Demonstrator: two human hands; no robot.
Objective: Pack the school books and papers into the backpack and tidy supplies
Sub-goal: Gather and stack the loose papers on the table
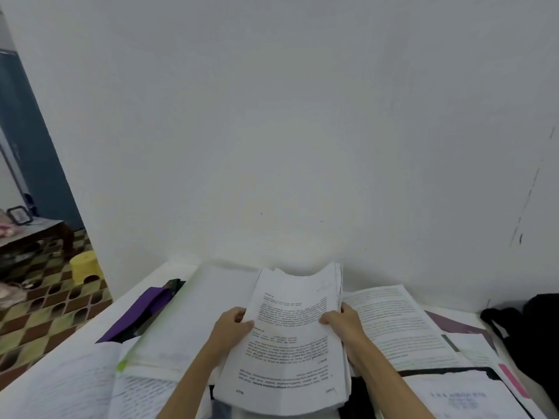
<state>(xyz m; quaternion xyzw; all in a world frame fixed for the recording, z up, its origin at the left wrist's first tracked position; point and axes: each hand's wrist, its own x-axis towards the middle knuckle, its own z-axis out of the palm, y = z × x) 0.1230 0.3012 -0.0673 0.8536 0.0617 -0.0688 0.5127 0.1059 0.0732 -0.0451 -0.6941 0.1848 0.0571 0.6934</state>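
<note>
A thick stack of printed papers (290,343) is lifted off the white desk (169,270) in the middle of the view, its far end bent upward. My left hand (233,325) grips its left edge, thumb on the top sheet. My right hand (341,325) grips its right edge, fingers curled over the page. A black backpack (532,337) sits at the desk's right end against the wall. An open book (399,325) lies to the right of the stack.
A purple folder (142,309) and a large white sheet (193,309) lie to the left. Handwritten pages (69,385) cover the near left. A document with a black border (459,394) and a pink strip (514,382) lies near right. A yellow stool (84,267) stands on the floor.
</note>
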